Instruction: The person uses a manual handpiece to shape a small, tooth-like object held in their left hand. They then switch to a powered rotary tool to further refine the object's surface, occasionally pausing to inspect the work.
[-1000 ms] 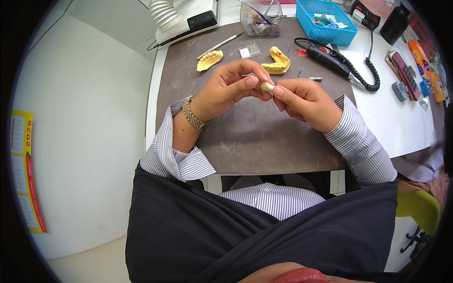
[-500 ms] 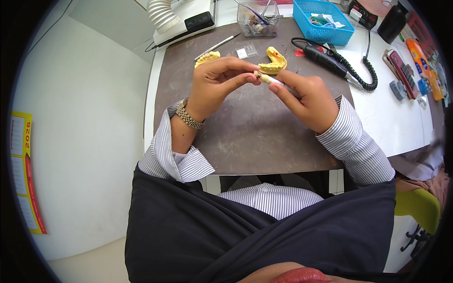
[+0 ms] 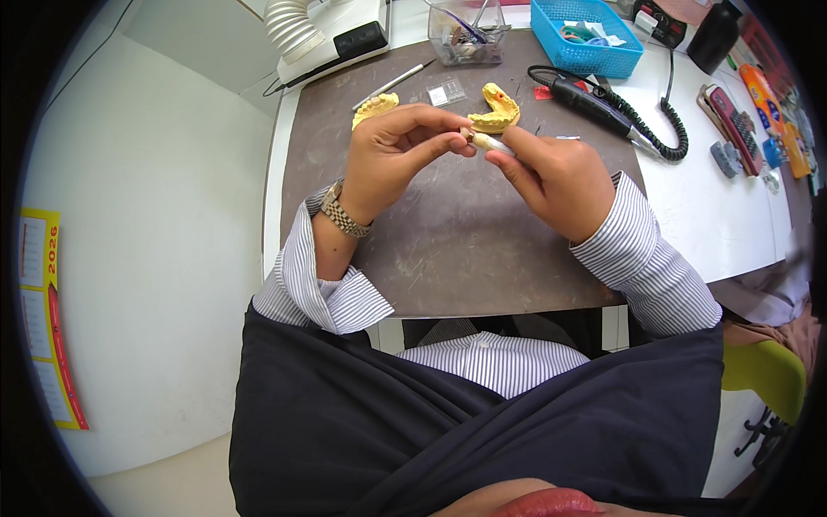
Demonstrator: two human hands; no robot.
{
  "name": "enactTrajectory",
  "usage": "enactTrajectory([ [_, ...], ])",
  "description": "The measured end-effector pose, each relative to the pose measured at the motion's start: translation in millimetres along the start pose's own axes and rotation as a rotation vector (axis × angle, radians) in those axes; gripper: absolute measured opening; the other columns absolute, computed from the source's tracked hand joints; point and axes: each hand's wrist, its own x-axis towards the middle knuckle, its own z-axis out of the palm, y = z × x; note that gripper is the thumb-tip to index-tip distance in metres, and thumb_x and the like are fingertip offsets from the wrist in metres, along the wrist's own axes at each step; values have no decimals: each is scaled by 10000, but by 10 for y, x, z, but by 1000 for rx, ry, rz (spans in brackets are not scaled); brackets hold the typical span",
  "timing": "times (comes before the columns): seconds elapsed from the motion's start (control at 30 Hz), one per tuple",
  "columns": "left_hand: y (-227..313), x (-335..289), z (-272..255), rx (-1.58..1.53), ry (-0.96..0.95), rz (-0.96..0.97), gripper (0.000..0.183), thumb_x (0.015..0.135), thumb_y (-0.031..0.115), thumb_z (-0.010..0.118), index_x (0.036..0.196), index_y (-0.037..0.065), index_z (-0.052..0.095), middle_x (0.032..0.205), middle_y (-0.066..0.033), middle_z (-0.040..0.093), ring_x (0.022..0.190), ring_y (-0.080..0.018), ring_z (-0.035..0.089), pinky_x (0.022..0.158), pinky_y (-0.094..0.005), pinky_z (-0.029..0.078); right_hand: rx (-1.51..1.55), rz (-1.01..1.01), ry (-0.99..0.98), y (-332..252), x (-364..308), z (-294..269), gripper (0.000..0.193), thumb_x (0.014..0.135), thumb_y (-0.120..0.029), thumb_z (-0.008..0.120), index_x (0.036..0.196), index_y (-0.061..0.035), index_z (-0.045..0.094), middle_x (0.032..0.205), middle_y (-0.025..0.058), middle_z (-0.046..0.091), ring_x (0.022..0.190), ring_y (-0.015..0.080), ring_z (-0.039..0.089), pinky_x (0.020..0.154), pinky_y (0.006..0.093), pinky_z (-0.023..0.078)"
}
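Note:
Over the dark board [image 3: 482,241], my left hand [image 3: 392,155] pinches a small beige-and-brown piece [image 3: 466,134] between thumb and fingertips. It is too small and too covered to name. My right hand [image 3: 564,181] grips a slim white stick-like tool with a pale yellowish end [image 3: 488,143], which meets or nearly meets that piece. The hand hides the rest of the tool. Just beyond the fingertips lies a yellow horseshoe-shaped dental model [image 3: 497,112]. A second yellow dental model [image 3: 376,107] rests behind my left hand, partly covered by it.
Farther back lie a white pen-like tool [image 3: 392,85], a small clear case [image 3: 446,91], a clear box of tools [image 3: 466,39] and a blue basket [image 3: 586,52]. A black handpiece [image 3: 594,108] with coiled cord lies right. A white machine with a hose [image 3: 332,43] stands back left.
The tool in my right hand has tilted and shifted slightly, and less of its white shaft shows. A small shiny bit now appears above that hand. My left hand keeps its pinch.

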Motion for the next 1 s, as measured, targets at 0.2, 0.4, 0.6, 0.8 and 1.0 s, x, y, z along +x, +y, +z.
enactTrajectory([
  [0.2,15,22,-37,181,-44,115,215,795,24,624,1005,-23,617,937,-123,637,839,-189,651,758,-266,539,105,17,25,7,-2,-10,220,878,-262,530,919,-47,553,595,120,561,528,270,580,487,345,443],
  [0.4,10,-12,-36,123,-49,86,236,789,21,632,1019,-26,615,935,-124,635,841,-184,649,748,-261,538,286,80,-38,-5,13,-13,214,876,-243,537,904,-35,576,529,129,519,488,267,557,477,341,417],
  [0.6,-6,-17,-7,-23,-38,47,233,809,12,608,1037,-34,604,950,-126,632,853,-177,642,767,-276,533,287,48,58,40,-8,20,236,854,-245,577,950,-30,589,545,132,532,488,258,562,478,329,423],
  [0.8,-29,-58,50,-71,22,35,251,807,16,614,1052,-35,592,955,-122,633,847,-176,643,779,-269,527,275,62,40,17,-5,11,232,849,-245,584,924,-26,592,559,133,533,486,258,558,471,327,417],
  [1.0,-80,-100,44,17,18,39,229,812,-17,595,1039,-43,585,898,-127,643,816,-185,643,756,-279,527,293,142,-88,-33,-15,-37,203,854,-214,574,834,-11,570,543,136,507,458,258,524,453,336,387],
])
